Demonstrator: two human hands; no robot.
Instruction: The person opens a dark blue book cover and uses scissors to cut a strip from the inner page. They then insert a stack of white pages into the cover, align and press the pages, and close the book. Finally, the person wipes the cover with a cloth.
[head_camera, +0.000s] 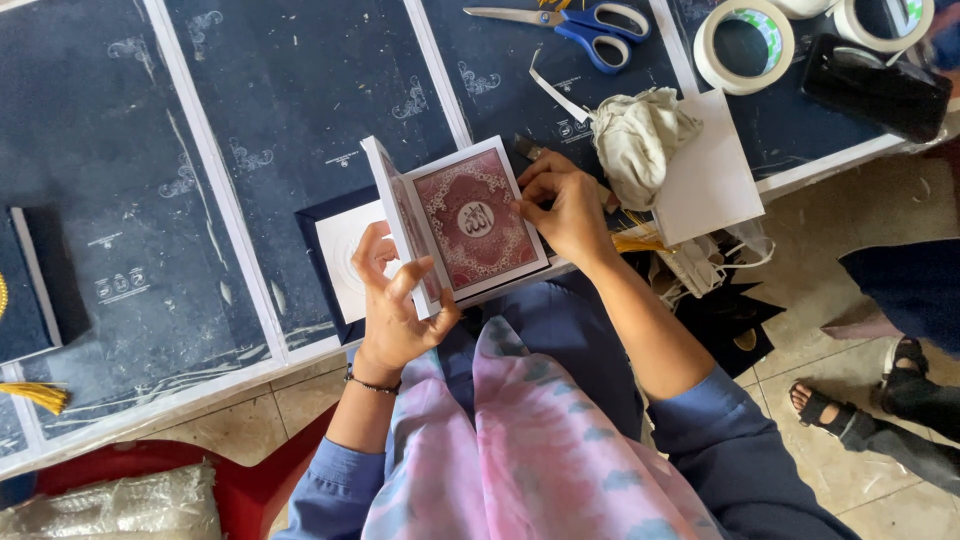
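My left hand (395, 300) grips the white card's (455, 222) lower-left edge, held above the table edge (150, 405). Right hand (565, 205) pinches its right edge beside the red ornate panel (475, 222).

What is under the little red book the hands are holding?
Under the red book lies a dark blue tray with a white inside. The book and the left hand cover most of it, so anything inside stays hidden.
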